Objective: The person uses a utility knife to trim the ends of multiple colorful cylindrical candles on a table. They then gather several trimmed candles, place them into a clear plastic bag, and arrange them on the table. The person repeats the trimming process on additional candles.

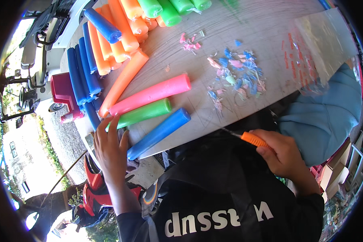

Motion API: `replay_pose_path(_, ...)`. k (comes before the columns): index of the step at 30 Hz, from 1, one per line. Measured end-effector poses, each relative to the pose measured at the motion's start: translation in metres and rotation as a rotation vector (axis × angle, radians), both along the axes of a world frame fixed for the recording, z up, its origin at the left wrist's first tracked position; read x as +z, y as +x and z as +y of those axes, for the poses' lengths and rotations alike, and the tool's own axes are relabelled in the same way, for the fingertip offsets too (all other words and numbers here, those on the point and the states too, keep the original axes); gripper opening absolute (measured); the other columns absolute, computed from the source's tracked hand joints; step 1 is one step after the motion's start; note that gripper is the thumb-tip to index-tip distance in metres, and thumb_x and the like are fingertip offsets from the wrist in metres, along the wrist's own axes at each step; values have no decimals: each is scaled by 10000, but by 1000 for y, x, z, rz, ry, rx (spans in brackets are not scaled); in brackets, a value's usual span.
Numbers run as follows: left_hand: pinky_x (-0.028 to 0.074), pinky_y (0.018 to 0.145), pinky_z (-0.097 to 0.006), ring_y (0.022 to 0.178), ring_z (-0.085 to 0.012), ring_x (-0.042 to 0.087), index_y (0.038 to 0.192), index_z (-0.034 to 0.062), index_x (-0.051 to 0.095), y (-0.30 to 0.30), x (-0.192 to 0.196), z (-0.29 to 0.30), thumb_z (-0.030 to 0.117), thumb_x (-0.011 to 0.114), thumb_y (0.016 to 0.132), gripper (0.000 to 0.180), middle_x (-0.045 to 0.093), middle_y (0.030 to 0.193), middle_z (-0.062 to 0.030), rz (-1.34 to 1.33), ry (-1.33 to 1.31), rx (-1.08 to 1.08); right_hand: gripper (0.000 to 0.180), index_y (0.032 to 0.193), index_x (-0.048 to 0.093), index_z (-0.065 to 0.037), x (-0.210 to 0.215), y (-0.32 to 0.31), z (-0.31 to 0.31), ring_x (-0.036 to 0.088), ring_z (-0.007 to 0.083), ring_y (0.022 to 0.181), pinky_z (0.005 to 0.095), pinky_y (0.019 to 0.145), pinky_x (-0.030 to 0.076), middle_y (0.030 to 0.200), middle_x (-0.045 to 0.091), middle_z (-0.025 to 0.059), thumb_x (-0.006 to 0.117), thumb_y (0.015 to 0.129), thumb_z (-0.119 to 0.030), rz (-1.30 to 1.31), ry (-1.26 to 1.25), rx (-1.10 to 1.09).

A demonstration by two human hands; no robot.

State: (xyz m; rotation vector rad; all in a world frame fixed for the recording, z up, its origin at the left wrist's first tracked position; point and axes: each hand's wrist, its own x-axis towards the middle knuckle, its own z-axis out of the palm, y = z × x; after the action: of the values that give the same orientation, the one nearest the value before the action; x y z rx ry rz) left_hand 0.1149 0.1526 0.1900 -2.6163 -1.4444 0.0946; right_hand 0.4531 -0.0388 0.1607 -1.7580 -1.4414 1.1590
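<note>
Three candles lie side by side near the table's front edge: a pink candle (151,94), a green candle (145,113) and a blue candle (159,134). My left hand (109,141) rests at their left ends, its fingers stretched over the ends of the pink and green ones and the thumb apart. In my right hand (284,155) is a knife (254,139) with an orange handle, gripped over my lap. Its thin blade points left towards the table edge. Just beyond the pink candle, an orange candle (125,80) lies aslant.
Stacked orange candles (123,26), green candles (169,12) and blue candles (78,74) fill the table's far left. Colourful wax shavings (240,74) lie mid-table, with pink scraps (189,42) beyond. A clear plastic bag (322,48) lies right, by a blue cushion-like bundle (326,113).
</note>
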Motion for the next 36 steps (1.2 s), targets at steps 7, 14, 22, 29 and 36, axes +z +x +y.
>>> replay_pose_path(7,513,789,-432,963,-339,619,1132,78,609,-16,0,19,64,735,753,400,578,1098,-148,-93,-40,-53,327,1211,604,-27,-7,0,2,665,350,798,384,703,527,956,672,174,607,951,-225,-16,63,-225)
replay_pose_path(14,531,639,-415,729,-334,656,1078,10,494,-34,18,-4,25,658,763,356,628,869,-159,-307,-18,-10,326,1211,597,-1,-9,1,-2,675,358,839,382,727,533,1003,676,193,600,950,-197,-42,70,-124)
replay_pose_path(22,508,559,-381,603,-328,662,1022,22,581,-11,16,-59,62,689,706,336,653,714,-138,-446,-705,34,311,1200,596,6,6,5,1,674,373,884,388,784,530,1028,678,197,593,955,-184,47,2,-51)
replay_pose_path(29,524,686,-440,821,-398,672,1237,14,536,7,0,-51,140,736,821,478,664,979,-205,-247,-400,-5,302,1185,592,7,5,4,3,671,381,883,392,773,530,1025,675,196,592,959,-193,-4,-39,-243)
replay_pose_path(36,516,540,-409,717,-295,647,1463,166,407,2,-26,-80,116,795,754,810,584,925,-118,-299,-381,-87,315,1202,584,-7,-12,-2,-7,671,378,859,396,740,537,1031,671,191,602,955,-202,-116,117,-209)
